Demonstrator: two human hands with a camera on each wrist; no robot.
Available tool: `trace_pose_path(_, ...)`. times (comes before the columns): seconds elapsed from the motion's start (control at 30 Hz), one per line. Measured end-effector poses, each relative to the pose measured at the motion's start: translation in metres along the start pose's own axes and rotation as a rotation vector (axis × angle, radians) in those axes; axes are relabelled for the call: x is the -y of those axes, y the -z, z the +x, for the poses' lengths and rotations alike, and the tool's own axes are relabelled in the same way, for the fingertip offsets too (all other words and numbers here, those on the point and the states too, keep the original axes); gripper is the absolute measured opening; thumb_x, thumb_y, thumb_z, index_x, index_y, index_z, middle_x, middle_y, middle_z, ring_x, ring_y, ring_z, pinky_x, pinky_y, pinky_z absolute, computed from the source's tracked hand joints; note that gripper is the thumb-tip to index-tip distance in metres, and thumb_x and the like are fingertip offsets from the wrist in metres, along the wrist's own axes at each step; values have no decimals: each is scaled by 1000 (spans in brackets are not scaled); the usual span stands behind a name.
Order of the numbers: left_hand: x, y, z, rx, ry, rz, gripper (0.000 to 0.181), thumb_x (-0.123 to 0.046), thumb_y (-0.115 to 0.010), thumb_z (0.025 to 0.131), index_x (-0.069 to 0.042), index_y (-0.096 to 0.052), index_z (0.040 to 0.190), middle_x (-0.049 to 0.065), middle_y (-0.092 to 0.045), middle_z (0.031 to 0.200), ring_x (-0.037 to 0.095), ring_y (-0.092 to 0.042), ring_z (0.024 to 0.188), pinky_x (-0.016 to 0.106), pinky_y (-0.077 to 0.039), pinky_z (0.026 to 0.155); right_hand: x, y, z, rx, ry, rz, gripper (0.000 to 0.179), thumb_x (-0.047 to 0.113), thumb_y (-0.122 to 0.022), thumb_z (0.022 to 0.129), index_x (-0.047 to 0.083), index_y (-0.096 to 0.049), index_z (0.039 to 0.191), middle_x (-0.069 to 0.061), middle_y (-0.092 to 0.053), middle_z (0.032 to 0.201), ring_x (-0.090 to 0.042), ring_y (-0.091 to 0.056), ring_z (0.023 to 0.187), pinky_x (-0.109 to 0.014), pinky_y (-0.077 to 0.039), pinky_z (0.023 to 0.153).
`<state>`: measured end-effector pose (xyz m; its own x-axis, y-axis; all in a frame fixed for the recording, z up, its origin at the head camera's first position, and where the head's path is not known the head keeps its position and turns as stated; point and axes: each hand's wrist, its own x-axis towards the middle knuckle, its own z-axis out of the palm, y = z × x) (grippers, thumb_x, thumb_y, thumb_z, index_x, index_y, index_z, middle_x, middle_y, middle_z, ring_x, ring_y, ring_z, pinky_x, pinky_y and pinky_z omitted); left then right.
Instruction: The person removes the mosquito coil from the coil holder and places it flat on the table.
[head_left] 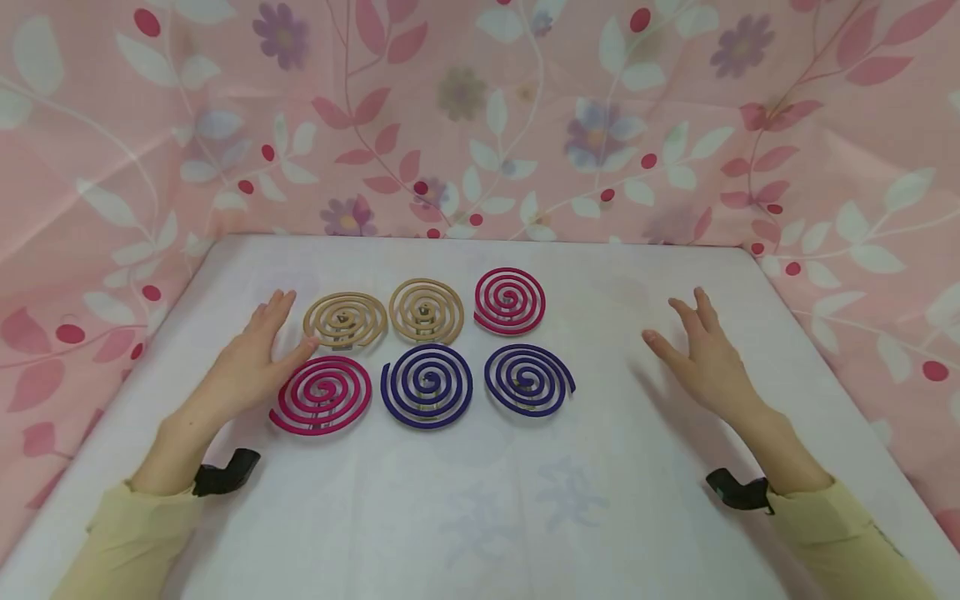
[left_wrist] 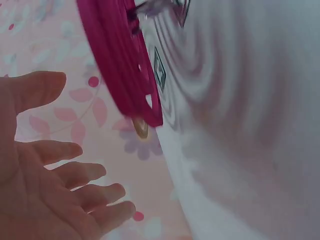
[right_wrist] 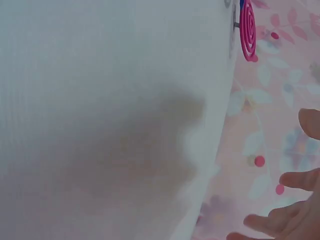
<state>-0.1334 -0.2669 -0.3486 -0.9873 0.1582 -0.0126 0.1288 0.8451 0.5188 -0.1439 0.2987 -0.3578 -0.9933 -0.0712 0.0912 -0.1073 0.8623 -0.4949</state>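
Observation:
Two rows of spiral mosquito coils stand on small metal holders in the head view. The back row has a left tan coil (head_left: 344,317), a second tan coil (head_left: 425,309) and a pink coil (head_left: 509,297). In front are another pink coil (head_left: 324,389), a dark blue coil (head_left: 430,381) and a right-hand dark blue coil (head_left: 527,379). My left hand (head_left: 251,358) hovers at the left, its thumb overlapping the front pink coil's edge in this view, fingers extended and holding nothing. Well right of the coils, my right hand (head_left: 705,358) is raised with fingers spread, also holding nothing.
A white cloth (head_left: 600,533) with faint printed figures covers the table. Pink floral fabric (head_left: 480,125) rises behind and along both sides. Each wrist carries a black device, the left device (head_left: 227,472) and the right device (head_left: 738,490), near yellowish sleeves.

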Motion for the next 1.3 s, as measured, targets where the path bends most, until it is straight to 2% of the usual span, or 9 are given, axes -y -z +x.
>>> trace_pose_path(0.17,-17,-5,-4,37,40,-106,81,-47,-54,100,-13,-12,161,28,-20,161,57,-26,141,74,-27,108,4,-8,0,-54,35,170,62,36,-58,101,0,-39,148,-28,-30,156,-51,-44,132,-69,-38,102)
trace_pose_path(0.27,-27,-12,-3,44,12,-248,76,-40,-56,101,-9,-19,160,27,-27,160,53,-32,141,67,-30,111,9,-13,1,-27,8,275,56,35,-57,102,5,-43,146,-22,-45,149,-41,-53,127,-38,-48,105)
trace_pose_path(0.33,-35,-18,-2,40,-25,-359,70,-32,-57,102,-4,-24,158,25,-32,159,48,-36,141,58,-33,113,15,-14,2,-1,-22,326,53,37,-55,102,7,-45,146,-18,-50,146,-31,-56,125,-19,-47,98)
trace_pose_path(0.4,-43,-24,-1,39,-54,-466,64,-26,-56,103,-1,-29,155,23,-36,157,41,-38,142,41,-37,115,20,-16,4,32,-41,391,52,37,-54,103,9,-46,145,-15,-53,144,-18,-58,120,-5,-41,88)
trace_pose_path(0.53,-60,-35,-3,46,-75,-617,54,-17,-54,104,-1,-35,152,21,-41,155,37,-41,142,10,-41,103,33,-18,11,113,-52,564,51,34,-51,105,6,-44,147,-19,-51,144,-2,-58,113,-8,-47,90)
trace_pose_path(0.63,-74,-43,-5,93,-73,-734,53,-13,-51,104,0,-33,152,21,-40,155,36,-40,143,5,-38,98,42,-18,17,167,-71,659,50,33,-49,105,6,-42,147,-21,-49,146,-3,-59,114,-14,-49,96)
trace_pose_path(0.9,-106,-66,2,262,-14,-992,55,-13,-48,104,-2,-28,154,19,-34,159,33,-36,146,13,-42,102,61,-27,33,247,-165,802,46,29,-50,105,8,-44,146,-21,-47,149,-25,-56,128,-43,-40,114)
trace_pose_path(1.13,-131,-88,11,373,1,-1014,55,-15,-46,104,-2,-27,155,21,-30,161,33,-33,147,49,-26,121,66,-41,32,264,-188,855,46,21,-49,105,2,-41,147,-21,-50,147,-33,-52,130,-48,-37,116)
trace_pose_path(1.3,-142,-98,4,429,39,-950,60,-19,-50,104,-6,-24,157,16,-25,164,31,-30,149,52,-20,123,66,-51,28,303,-168,835,49,20,-50,105,0,-39,148,-22,-50,147,-33,-52,129,-48,-39,115)
